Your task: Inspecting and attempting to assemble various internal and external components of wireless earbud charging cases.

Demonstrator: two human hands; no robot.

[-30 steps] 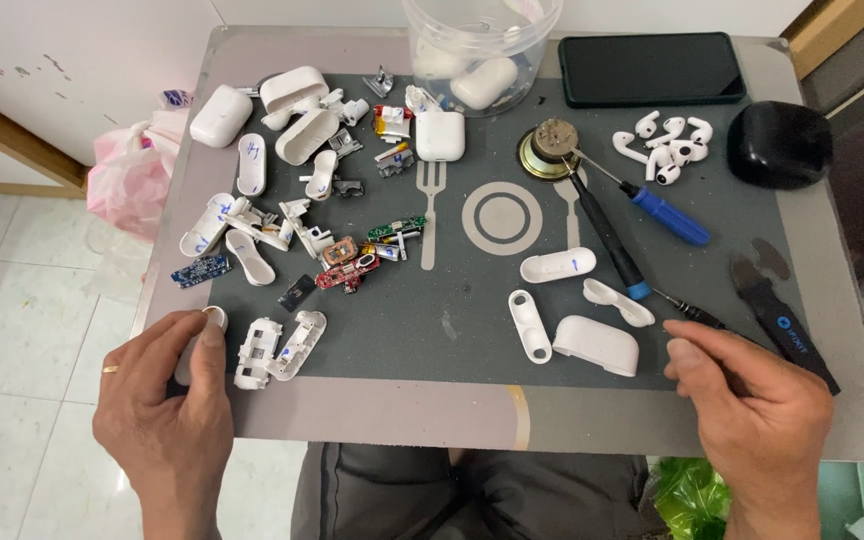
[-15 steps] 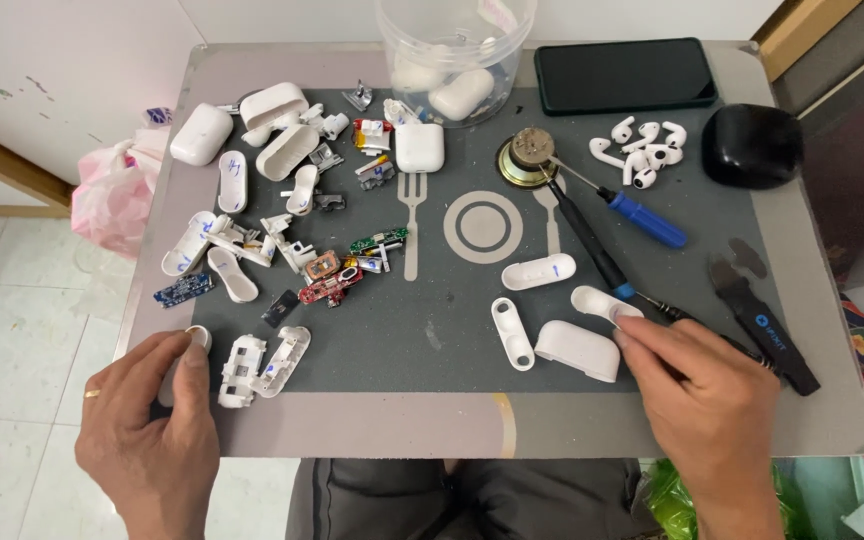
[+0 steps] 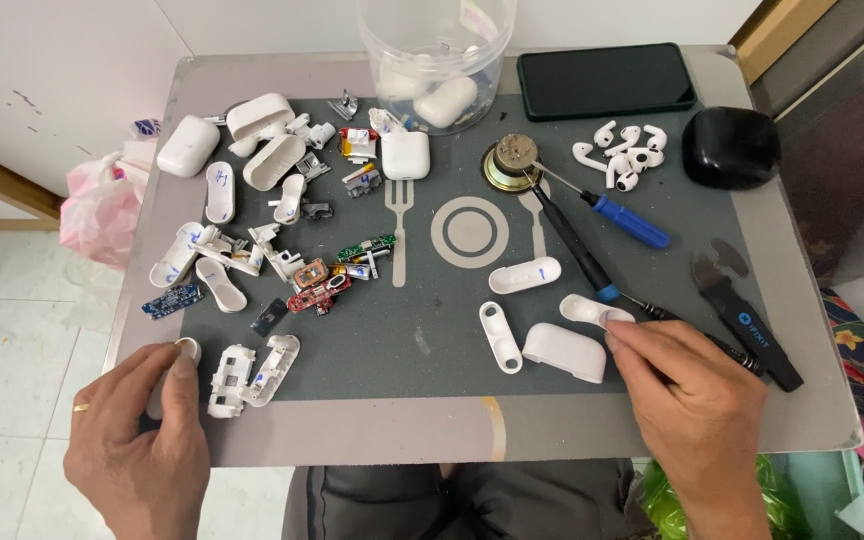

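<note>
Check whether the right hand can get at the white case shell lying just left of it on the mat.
Probably yes. The right hand rests right beside the white case shell, its fingers at the small white piece above it. Nothing lies between hand and shell.

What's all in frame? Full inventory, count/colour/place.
work mat: 1, dark grey, covers the tray top
clear plastic tub: 1, holds white cases, top centre
phone: 1, black, top right
black case: 1, far right
loose earbuds: several, white, left of the black case
round brass part: 1, centre top
blue-handled screwdriver: 1, right of centre
black pry tool: 1, right edge
white case shells: many, left cluster and centre right
circuit boards: several, green, red, blue, left of centre
pink bag: 1, floor at left
left hand: on a small white part, bottom left
right hand: fingertips on a white shell piece
</note>
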